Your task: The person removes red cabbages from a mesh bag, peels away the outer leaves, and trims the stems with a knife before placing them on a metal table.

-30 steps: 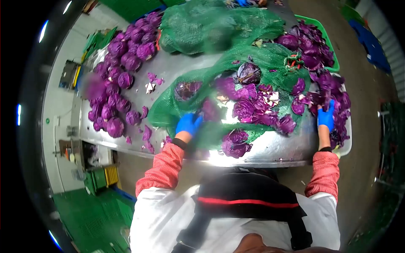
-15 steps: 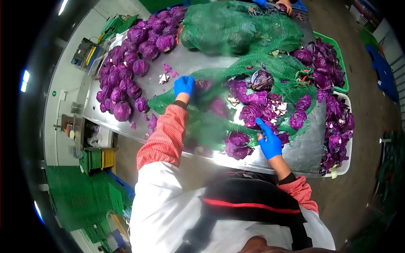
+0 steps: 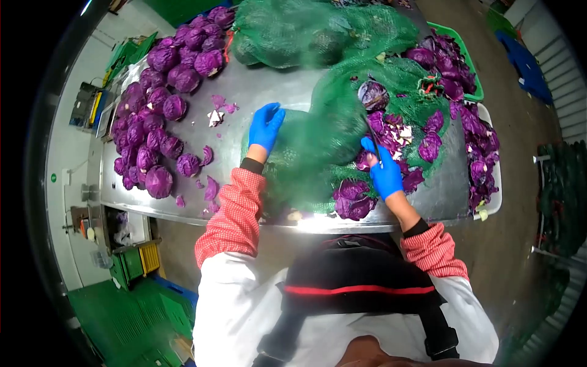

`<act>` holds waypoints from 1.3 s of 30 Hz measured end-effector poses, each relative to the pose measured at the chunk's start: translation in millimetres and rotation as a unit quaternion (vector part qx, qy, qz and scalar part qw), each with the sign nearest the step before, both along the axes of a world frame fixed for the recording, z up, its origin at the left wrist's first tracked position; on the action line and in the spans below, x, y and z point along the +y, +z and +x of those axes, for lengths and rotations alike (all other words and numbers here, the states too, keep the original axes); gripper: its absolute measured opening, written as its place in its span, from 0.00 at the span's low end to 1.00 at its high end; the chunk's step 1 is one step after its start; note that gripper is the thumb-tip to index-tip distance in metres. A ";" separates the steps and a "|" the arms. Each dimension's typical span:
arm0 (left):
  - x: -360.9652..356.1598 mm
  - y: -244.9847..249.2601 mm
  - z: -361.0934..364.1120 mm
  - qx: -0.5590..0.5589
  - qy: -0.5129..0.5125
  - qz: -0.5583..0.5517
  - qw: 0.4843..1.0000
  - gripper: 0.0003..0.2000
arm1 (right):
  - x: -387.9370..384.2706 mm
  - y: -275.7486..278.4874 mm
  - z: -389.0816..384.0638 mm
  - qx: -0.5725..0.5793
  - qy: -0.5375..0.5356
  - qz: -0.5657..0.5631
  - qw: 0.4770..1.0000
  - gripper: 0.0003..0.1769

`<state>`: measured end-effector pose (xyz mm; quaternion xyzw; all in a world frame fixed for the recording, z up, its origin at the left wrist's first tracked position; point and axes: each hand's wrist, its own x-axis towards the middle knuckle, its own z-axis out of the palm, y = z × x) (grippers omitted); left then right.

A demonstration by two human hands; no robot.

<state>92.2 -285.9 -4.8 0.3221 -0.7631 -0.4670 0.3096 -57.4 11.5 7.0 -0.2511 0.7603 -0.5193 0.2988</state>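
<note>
My left hand [image 3: 266, 127], in a blue glove, is at the left edge of the green mesh sack [image 3: 327, 131]. Its fingers look loosely apart, with nothing visible between them. In my blue-gloved right hand [image 3: 385, 174] is a thin, dark-bladed knife [image 3: 371, 131], its blade pointing away from me. Loose purple cabbage leaves [image 3: 391, 128] and pale cut pieces lie just beyond that hand. An untrimmed red cabbage [image 3: 373, 96] rests on the mesh farther off. Nearer the table edge lie more cabbage leaves [image 3: 353, 200]. A blur covers part of the sack.
Trimmed red cabbages [image 3: 147, 131] are heaped on the left of the metal table [image 3: 244, 79]. A filled mesh sack [image 3: 287, 37] lies at the far side. On the right, a green crate [image 3: 471, 67] and a white crate [image 3: 496, 171] hold purple leaves.
My left hand has gone from a closed grip on the mesh to loosely spread fingers. The mesh has folded rightward over some leaves. The knife now shows in my right hand; the view has shifted.
</note>
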 end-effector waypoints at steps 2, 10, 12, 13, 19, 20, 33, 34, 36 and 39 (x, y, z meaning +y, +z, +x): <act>-2.8 -15.5 -0.6 -0.114 -0.013 -0.072 0.991 0.27 | -8.2 -13.4 -8.6 0.007 -0.044 0.011 0.999 0.27; 71.9 37.4 0.7 -0.207 -0.266 0.029 0.941 0.15 | 18.8 -18.1 -27.7 0.012 -0.130 0.019 0.991 0.24; 51.7 80.0 15.1 0.011 -0.159 0.142 0.977 0.11 | 34.0 -20.4 -26.6 -0.018 -0.154 0.014 0.988 0.21; 46.0 114.1 21.5 0.067 -0.128 0.111 0.983 0.11 | 38.4 -23.2 -24.9 -0.036 -0.157 0.009 0.987 0.20; -122.4 29.3 141.1 -0.061 0.358 -0.061 0.930 0.24 | 36.9 -22.7 -16.5 -0.057 -0.085 -0.021 0.995 0.18; -110.8 16.6 147.9 -0.151 0.388 -0.155 0.896 0.28 | 38.8 -13.0 -17.6 -0.100 -0.057 -0.033 0.993 0.17; 139.3 -4.1 -75.7 -0.215 -0.111 -0.154 0.958 0.23 | 70.5 13.0 -63.5 -0.422 0.113 -0.254 0.863 0.39; 145.4 -1.7 -75.3 -0.173 -0.097 -0.084 0.976 0.21 | 75.3 9.8 -69.0 -0.429 0.110 -0.261 0.858 0.40; 155.0 5.2 -71.2 -0.089 -0.065 0.057 0.992 0.19 | 84.7 0.0 -78.8 -0.486 0.060 -0.247 0.836 0.42; 191.8 51.7 -79.2 -0.035 -0.129 -0.120 0.984 0.13 | 100.9 -1.3 -88.8 -0.532 0.071 -0.265 0.801 0.38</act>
